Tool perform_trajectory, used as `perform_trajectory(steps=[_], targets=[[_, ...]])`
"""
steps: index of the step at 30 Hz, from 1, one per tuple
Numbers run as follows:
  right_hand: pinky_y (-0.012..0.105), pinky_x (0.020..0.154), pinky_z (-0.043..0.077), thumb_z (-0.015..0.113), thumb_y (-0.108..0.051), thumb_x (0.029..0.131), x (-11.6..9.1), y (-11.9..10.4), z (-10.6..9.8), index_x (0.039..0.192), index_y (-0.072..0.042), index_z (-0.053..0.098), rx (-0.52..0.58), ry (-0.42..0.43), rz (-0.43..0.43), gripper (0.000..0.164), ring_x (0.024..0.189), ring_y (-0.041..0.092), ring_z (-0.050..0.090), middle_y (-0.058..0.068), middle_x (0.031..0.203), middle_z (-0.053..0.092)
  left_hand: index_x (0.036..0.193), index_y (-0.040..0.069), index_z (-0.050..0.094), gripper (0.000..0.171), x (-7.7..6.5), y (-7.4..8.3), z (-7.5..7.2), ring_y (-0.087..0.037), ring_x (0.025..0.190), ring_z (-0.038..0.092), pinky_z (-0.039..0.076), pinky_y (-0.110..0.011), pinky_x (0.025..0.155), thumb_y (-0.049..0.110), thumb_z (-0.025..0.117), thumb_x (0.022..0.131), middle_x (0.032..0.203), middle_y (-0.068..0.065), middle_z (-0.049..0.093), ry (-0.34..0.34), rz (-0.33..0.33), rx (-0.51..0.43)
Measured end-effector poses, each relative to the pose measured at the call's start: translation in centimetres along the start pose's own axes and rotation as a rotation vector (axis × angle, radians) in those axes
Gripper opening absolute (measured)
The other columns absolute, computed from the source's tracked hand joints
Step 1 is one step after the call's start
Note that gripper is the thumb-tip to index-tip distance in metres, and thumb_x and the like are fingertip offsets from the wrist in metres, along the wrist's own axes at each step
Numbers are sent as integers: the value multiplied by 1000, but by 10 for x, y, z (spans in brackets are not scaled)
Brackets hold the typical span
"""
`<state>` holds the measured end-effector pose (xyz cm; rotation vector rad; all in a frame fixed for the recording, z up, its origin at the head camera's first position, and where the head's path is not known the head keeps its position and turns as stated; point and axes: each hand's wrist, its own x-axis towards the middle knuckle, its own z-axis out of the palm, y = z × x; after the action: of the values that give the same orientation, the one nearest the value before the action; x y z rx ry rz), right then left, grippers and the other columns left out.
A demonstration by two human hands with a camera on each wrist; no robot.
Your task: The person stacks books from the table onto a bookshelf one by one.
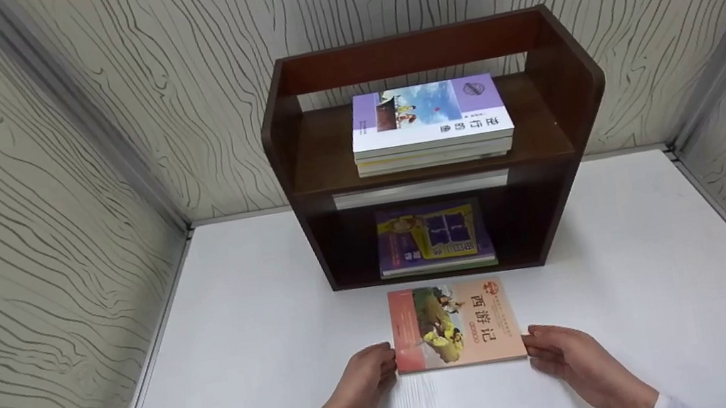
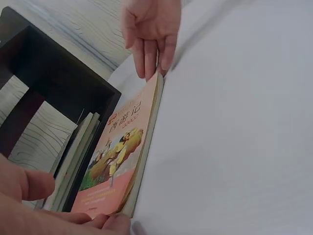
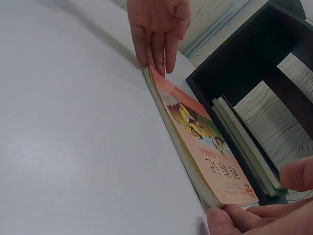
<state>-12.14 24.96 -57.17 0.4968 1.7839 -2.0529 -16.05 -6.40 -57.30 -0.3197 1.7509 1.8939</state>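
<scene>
A pink-orange paperback book (image 1: 457, 325) with a cartoon picture lies flat on the white table, just in front of a dark brown shelf (image 1: 316, 240). At its left end, my left hand (image 1: 363, 384) touches the edge with its fingertips. My right hand (image 1: 577, 363) does the same at the other end. In the left wrist view the right hand (image 2: 152, 36) shows its palm, fingers straight against the book's end. The right wrist view shows the left hand (image 3: 159, 32) likewise, fingers extended. Both thumbs are raised off the cover.
On the upper shelf lies a stack of books (image 1: 429, 115) with a lilac and white one on top. The lower compartment holds a few books (image 1: 433, 237), a purple one uppermost. Wood-grain panels (image 1: 197, 56) enclose the table (image 1: 242, 308) at the back and sides.
</scene>
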Motion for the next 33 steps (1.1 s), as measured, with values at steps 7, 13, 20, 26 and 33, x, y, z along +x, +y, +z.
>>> perform_trajectory(steps=[7, 13, 20, 26, 33], targets=[[45, 95, 39, 39, -14, 95, 1, -4, 4, 135, 11, 23, 58, 34, 17, 49, 116, 36, 45, 30, 129, 39, 133, -13, 31, 54, 6, -4, -2, -28, 112, 51, 42, -40, 93, 11, 51, 88, 122, -19, 51, 17, 25, -37], [41, 89, 45, 44, -12, 94, 10, 3, 6, 136, 7, 28, 71, 84, 24, 49, 106, 30, 52, 26, 126, 44, 132, -13, 31, 57, 13, -9, -5, -23, 101, 57, 48, -34, 84, 6, 57, 85, 116, -19, 54, 36, 24, -84], [37, 79, 48, 52, -7, 90, 21, 12, 6, 132, 8, 36, -2, 128, -5, 47, 95, 23, 55, 20, 121, 51, 130, -11, 40, 52, 16, -12, 0, -21, 96, 60, 50, -36, 79, -1, 58, 83, 112, -14, 59, -4, 36, -57], [40, 83, 49, 52, -4, 90, 16, 15, 5, 133, 9, 35, -7, 98, -28, 48, 98, 25, 58, 24, 124, 49, 130, -6, 41, 51, 11, -14, 3, -21, 91, 62, 52, -36, 76, -5, 58, 82, 106, -11, 61, 0, 36, -60], [37, 84, 48, 53, 1, 88, 6, 9, 6, 131, 7, 39, -6, 133, -63, 46, 103, 24, 57, 24, 123, 50, 130, -6, 41, 50, 0, -10, 2, -21, 93, 61, 51, -37, 79, -4, 58, 82, 106, -13, 60, -16, 104, -82]])
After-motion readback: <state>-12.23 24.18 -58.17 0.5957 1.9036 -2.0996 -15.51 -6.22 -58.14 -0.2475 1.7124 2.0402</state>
